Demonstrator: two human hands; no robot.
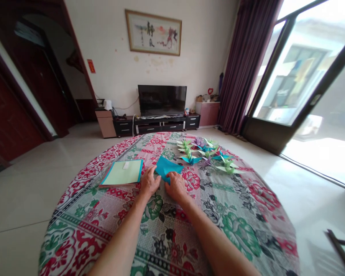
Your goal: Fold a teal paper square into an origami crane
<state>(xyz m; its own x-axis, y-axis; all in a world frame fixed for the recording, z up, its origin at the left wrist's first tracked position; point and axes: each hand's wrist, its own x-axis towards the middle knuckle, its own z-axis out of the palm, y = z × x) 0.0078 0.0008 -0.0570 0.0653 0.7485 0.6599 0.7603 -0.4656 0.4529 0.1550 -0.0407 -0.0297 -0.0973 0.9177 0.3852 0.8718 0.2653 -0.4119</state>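
**Blue sheet on the table, both hands at it**

We've got the blue sheet (167,168) lying on the flowered cloth (117,224), about mid-table, between the paper stack and the cranes. It looks creased, not a plain flat square. Our left hand (150,182) is at its left edge, fingers loosely curled, thumb toward the sheet – we can't tell whether it pinches the paper. Our right hand (176,184) has bent fingers over the near edge, partly covering it; whether it grips or just presses, we can't tell.

Just left of our left hand: the paper stack (122,175), pale green on top with a blue border showing, white slip (126,165) on it. Beyond our right hand, to the right: folded cranes (192,160) in rows – green, blue, purple.

Further out, we see the TV (162,99) on a black stand (172,126), a framed picture (153,32) above, purple curtain (241,69) at right.
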